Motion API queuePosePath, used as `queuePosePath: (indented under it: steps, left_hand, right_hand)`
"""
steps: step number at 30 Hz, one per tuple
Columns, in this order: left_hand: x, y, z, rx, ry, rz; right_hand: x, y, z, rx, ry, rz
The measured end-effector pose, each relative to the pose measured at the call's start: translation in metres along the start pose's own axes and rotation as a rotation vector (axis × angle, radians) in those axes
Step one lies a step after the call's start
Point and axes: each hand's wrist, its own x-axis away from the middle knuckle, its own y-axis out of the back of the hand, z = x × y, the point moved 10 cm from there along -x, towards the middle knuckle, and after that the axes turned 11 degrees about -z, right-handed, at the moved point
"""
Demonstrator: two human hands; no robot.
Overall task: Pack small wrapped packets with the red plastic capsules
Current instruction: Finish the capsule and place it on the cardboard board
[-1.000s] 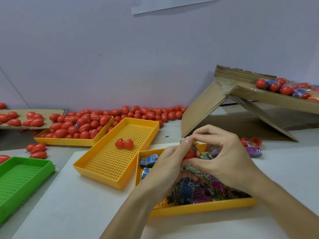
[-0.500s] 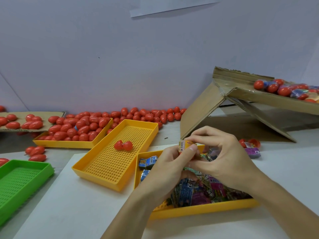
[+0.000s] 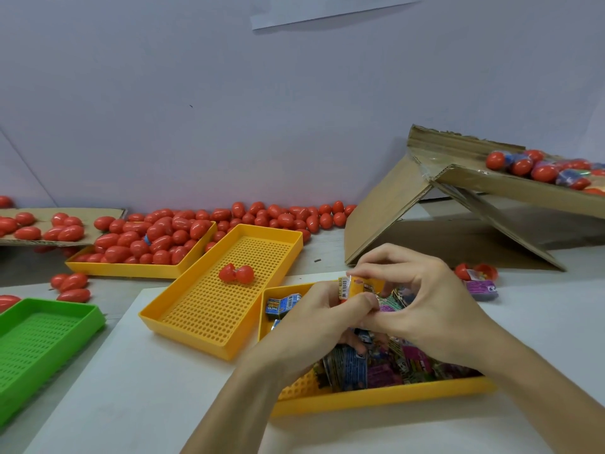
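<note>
Above the near yellow tray (image 3: 376,399) of wrapped packets (image 3: 357,368), both hands meet: the left hand (image 3: 314,319) and the right hand (image 3: 422,306) together pinch a small yellow packet (image 3: 352,286) between curled fingers. To the left, an open red capsule (image 3: 236,274) lies in the middle perforated tray (image 3: 226,293). Closed red capsules (image 3: 157,237) fill the far-left tray on the tabletop (image 3: 131,388).

Both hands (image 3: 370,309) together, fingers (image 3: 361,301) seemingly pinching.
</note>
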Motion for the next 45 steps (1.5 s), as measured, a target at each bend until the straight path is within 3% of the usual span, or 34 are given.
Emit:
queuePosePath:
  steps: [4,8,18,25,31,38,45]
  left_hand:
    - [0.0,-0.003,-0.006,0.214,0.001,-0.007]
    - [0.002,-0.006,-0.009,0.264,-0.01,0.007]
    - [0.013,-0.023,-0.013,0.352,0.062,0.238]
    - [-0.001,-0.008,-0.01,0.162,-0.075,-0.067]
    - [-0.004,0.002,-0.014,-0.1,-0.174,-0.181]
    - [0.002,-0.009,-0.013,-0.081,-0.107,-0.01]
    - [-0.005,0.001,-0.006,0.033,-0.086,-0.091]
  right_hand:
    - [-0.001,0.003,0.0,-0.023,-0.019,-0.053]
    - [-0.002,0.005,0.004,-0.017,0.005,-0.058]
    - [-0.002,-0.002,0.006,-0.262,-0.039,0.096]
    - [-0.003,0.009,0.007,-0.079,0.039,-0.091]
    - [-0.001,0.009,0.007,0.059,0.083,-0.156]
    - [-0.005,0.02,0.003,0.038,0.054,-0.161]
    - [-0.005,0.012,0.005,0.012,0.07,-0.103]
